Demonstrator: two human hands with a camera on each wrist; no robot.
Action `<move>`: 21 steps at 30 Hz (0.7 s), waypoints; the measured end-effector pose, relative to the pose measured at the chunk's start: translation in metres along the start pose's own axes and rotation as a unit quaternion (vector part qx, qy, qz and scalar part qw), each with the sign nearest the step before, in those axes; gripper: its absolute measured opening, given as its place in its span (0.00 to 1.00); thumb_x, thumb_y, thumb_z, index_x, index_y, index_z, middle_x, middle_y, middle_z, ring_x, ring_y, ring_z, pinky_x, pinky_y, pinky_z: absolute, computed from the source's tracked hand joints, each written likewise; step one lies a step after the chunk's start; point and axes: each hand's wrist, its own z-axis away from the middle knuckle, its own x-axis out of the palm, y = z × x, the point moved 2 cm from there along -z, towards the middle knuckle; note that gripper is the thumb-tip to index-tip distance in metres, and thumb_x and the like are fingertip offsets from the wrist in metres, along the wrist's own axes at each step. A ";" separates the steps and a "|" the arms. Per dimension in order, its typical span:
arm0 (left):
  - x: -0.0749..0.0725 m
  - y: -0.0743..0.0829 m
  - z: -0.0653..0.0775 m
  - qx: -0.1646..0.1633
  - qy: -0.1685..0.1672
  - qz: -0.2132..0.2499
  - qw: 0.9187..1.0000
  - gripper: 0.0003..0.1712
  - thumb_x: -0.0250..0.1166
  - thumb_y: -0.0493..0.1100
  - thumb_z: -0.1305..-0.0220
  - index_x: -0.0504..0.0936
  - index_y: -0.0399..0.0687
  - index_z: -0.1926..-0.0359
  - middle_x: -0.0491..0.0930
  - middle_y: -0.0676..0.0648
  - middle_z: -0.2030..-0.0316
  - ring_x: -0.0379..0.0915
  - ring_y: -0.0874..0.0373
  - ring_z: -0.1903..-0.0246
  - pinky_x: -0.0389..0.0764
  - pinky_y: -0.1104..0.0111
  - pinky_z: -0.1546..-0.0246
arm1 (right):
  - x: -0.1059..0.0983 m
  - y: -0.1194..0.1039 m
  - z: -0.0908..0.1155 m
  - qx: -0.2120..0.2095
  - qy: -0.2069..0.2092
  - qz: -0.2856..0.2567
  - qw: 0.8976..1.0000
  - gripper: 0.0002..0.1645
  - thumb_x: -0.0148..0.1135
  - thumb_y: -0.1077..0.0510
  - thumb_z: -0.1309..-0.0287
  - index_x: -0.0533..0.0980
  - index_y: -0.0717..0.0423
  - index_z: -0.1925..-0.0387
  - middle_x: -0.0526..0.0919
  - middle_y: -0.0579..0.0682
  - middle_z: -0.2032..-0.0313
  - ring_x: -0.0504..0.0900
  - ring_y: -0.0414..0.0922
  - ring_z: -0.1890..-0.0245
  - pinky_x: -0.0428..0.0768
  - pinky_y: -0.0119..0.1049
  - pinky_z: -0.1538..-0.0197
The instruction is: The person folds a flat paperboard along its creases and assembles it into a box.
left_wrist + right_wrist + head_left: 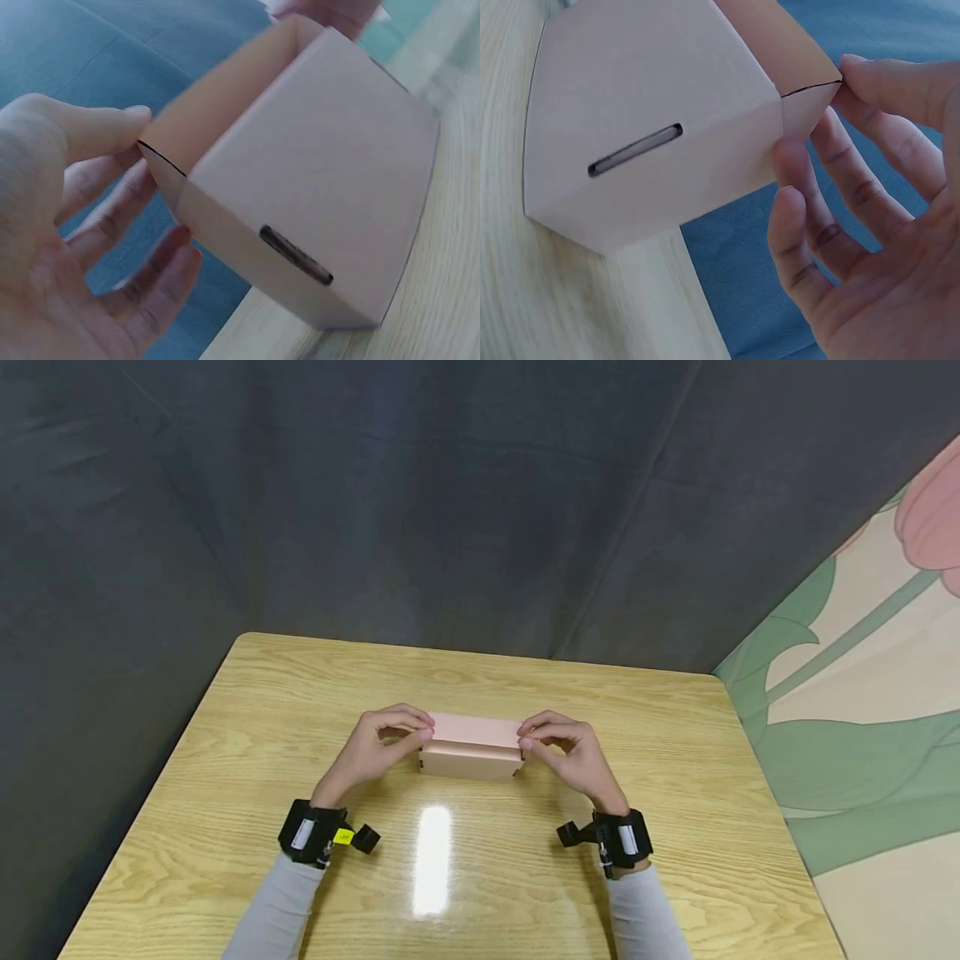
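A small pinkish-brown cardboard box [468,767] stands on the table, with its lid [476,729] partly raised and a gap along the side nearest me. My left hand [375,745] pinches the lid's left corner; in the left wrist view the thumb is at the lid's edge and the other fingers lie along the box's end. On the opposite side, my right hand [573,756] pinches the right corner, its thumb and forefinger meeting at the tip of the lid [784,41]. Narrow dark slots show near the box's lower corners in both wrist views. The inside is hidden.
The box rests on a light wood-grain table [495,877] with a bright reflection in front of it. A dark curtain [420,510] hangs behind the table. Fabric printed with flowers and leaves [862,760] borders the right side.
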 end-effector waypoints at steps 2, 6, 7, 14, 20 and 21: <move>0.001 -0.001 0.000 -0.006 -0.005 0.015 1.000 0.07 0.69 0.36 0.26 0.92 0.46 0.52 0.86 0.43 0.44 0.82 0.57 0.44 0.88 0.59 0.46 | 0.001 0.001 -0.001 0.004 0.003 -0.011 1.000 0.07 0.71 0.72 0.35 0.90 0.61 0.63 0.87 0.62 0.54 0.86 0.44 0.51 0.87 0.33 0.51; 0.002 -0.004 -0.001 -0.027 -0.019 0.041 0.999 0.14 0.67 0.36 0.24 0.87 0.42 0.41 0.79 0.38 0.34 0.78 0.45 0.35 0.83 0.50 0.36 | 0.001 0.003 -0.001 0.015 0.008 -0.004 1.000 0.06 0.72 0.70 0.35 0.90 0.60 0.61 0.86 0.63 0.51 0.85 0.44 0.50 0.86 0.33 0.53; 0.002 -0.005 -0.001 -0.036 -0.022 0.045 0.998 0.17 0.67 0.36 0.24 0.85 0.42 0.38 0.77 0.38 0.33 0.76 0.42 0.34 0.81 0.47 0.34 | 0.001 0.004 -0.001 0.019 0.010 0.001 1.000 0.06 0.72 0.70 0.35 0.89 0.60 0.59 0.86 0.62 0.50 0.84 0.44 0.49 0.86 0.33 0.53; 0.001 -0.008 0.000 -0.129 -0.058 0.070 0.988 0.31 0.63 0.46 0.20 0.70 0.43 0.22 0.67 0.36 0.24 0.71 0.32 0.29 0.80 0.45 0.34 | -0.001 0.004 -0.001 0.115 -0.019 0.022 0.993 0.22 0.69 0.60 0.28 0.80 0.56 0.35 0.79 0.60 0.34 0.84 0.57 0.40 0.86 0.44 0.45; 0.003 -0.016 0.000 -0.183 -0.097 0.139 0.968 0.37 0.58 0.49 0.17 0.60 0.38 0.18 0.58 0.30 0.21 0.66 0.28 0.27 0.82 0.47 0.36 | 0.000 0.007 0.004 0.225 -0.058 -0.021 0.972 0.34 0.63 0.50 0.23 0.71 0.61 0.25 0.74 0.68 0.29 0.85 0.61 0.40 0.86 0.53 0.39; 0.003 -0.016 0.000 -0.187 -0.100 0.148 0.966 0.37 0.58 0.49 0.17 0.59 0.38 0.18 0.57 0.30 0.21 0.66 0.27 0.27 0.82 0.47 0.36 | -0.001 0.007 0.004 0.231 -0.060 -0.031 0.971 0.34 0.63 0.50 0.23 0.70 0.63 0.25 0.74 0.69 0.29 0.86 0.60 0.41 0.86 0.53 0.39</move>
